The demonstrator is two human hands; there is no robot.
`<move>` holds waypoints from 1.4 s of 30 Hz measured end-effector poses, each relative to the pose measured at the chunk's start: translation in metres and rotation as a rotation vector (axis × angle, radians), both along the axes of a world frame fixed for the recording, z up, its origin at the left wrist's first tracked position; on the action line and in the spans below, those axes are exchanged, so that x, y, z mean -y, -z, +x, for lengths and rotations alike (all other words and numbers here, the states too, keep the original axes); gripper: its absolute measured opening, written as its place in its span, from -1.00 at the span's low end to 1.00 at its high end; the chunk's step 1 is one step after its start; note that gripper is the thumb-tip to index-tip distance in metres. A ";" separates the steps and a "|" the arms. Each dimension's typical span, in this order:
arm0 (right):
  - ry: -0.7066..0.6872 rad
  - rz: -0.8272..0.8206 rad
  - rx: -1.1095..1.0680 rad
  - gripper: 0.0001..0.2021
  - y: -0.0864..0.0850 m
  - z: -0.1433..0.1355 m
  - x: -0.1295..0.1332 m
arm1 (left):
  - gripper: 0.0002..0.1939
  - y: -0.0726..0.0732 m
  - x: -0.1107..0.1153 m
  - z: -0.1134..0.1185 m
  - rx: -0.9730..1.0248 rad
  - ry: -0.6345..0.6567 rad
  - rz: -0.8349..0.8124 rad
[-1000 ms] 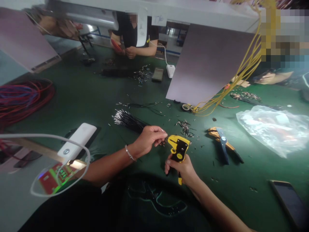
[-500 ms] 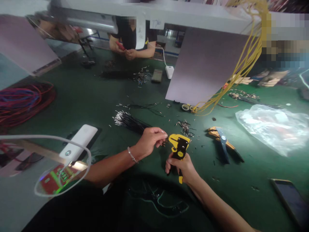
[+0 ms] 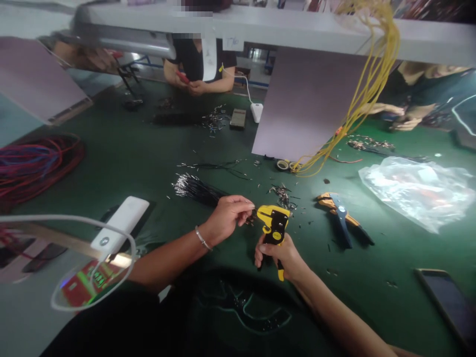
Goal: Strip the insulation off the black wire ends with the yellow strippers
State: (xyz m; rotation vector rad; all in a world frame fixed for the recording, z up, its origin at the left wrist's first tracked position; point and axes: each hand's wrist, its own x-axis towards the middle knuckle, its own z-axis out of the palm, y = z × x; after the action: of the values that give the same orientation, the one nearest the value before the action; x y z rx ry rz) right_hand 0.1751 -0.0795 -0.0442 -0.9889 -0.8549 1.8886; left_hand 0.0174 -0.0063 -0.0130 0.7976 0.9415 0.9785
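My right hand point(image 3: 277, 253) is wrapped round the handles of a yellow and black wire stripper point(image 3: 275, 225), its head pointing up and left. Just left of the tool's jaws, my left hand point(image 3: 232, 213) is closed in a pinch; what lies between its fingertips is too small to make out. Behind that hand a bundle of black wires point(image 3: 203, 191) with bright stripped ends rests on the green table point(image 3: 130, 144). Small cut bits point(image 3: 283, 196) are scattered beyond the stripper.
A second stripper point(image 3: 342, 213), a phone point(image 3: 448, 302) and a plastic bag point(image 3: 416, 191) lie to the right. Yellow wires point(image 3: 368, 99) hang by a grey panel point(image 3: 301, 104). A white power bank point(image 3: 121, 223) and red-blue cables point(image 3: 37, 158) are left. Two people sit across.
The view has shifted slightly. My hands and the yellow stripper hold nearly the same position. At the far right, a person's hands have moved closer together.
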 end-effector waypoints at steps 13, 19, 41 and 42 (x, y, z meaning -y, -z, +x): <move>0.130 0.169 0.179 -0.85 -0.018 0.030 -0.010 | -0.92 -0.003 -0.011 -0.014 -0.129 -0.137 0.276; 0.059 0.441 0.987 -0.75 -0.035 0.032 0.000 | -0.92 -0.001 -0.011 -0.013 -0.122 -0.179 0.271; 0.279 0.194 0.784 -0.68 -0.017 0.039 -0.006 | -0.92 -0.007 -0.004 -0.009 -0.043 -0.170 0.159; 0.302 0.168 0.735 -0.67 -0.018 0.039 -0.007 | -0.92 -0.008 -0.003 -0.008 -0.041 -0.171 0.162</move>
State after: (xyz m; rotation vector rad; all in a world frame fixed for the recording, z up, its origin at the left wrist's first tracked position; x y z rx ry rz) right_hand 0.2140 -0.0729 -0.0265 -1.6340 -1.1698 1.1664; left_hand 0.0093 -0.0028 -0.0047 0.8866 0.9869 1.2024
